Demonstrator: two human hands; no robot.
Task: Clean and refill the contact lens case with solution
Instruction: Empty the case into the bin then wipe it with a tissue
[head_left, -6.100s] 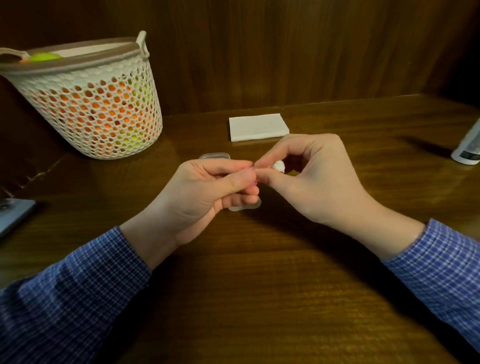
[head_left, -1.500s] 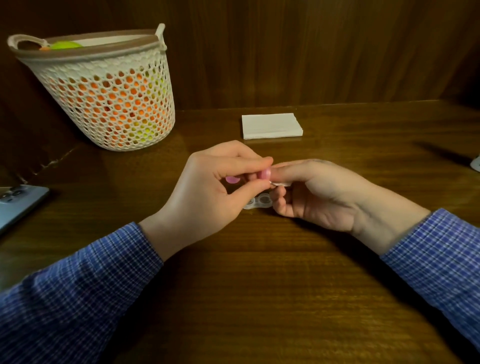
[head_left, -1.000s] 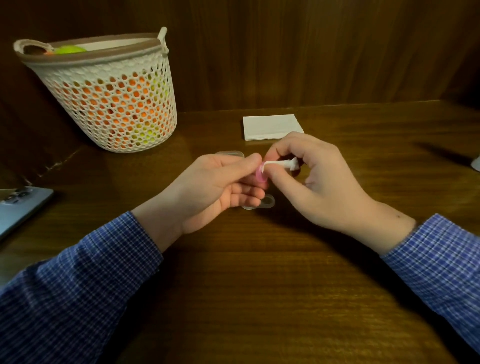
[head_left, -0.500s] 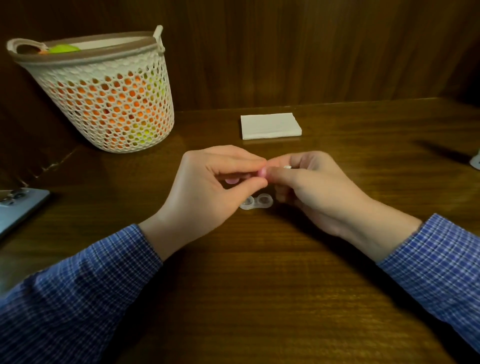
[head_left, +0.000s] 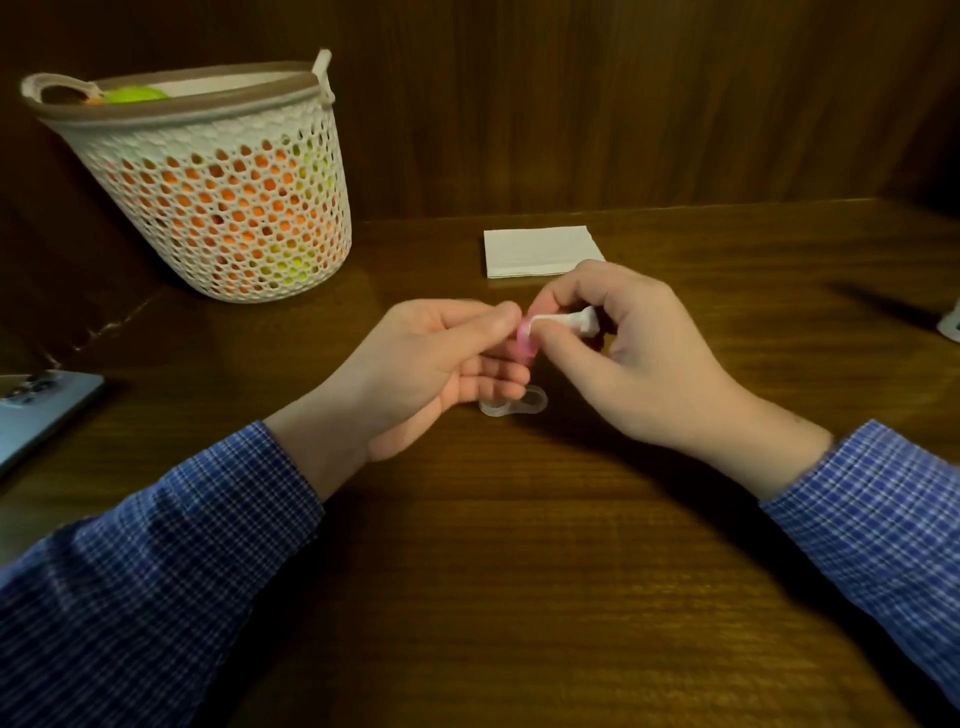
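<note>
A clear contact lens case (head_left: 514, 404) lies open on the wooden table just below my fingers. My left hand (head_left: 431, 364) pinches a small pink cap (head_left: 524, 340) by its edge, a little above the case. My right hand (head_left: 623, 358) grips a rolled white tissue piece (head_left: 569, 320) whose end presses against the pink cap. A sliver of a white bottle (head_left: 951, 325) shows at the right edge of the frame.
A folded white tissue (head_left: 540, 250) lies behind my hands. A white mesh basket (head_left: 218, 176) holding orange and green things stands at the back left. A grey device (head_left: 36, 410) lies at the left edge. A wooden wall closes the back.
My left hand has turned from palm-down to thumb-up, and my right hand has lifted so the white tissue piece shows against the pink cap. The case has stayed on the table.
</note>
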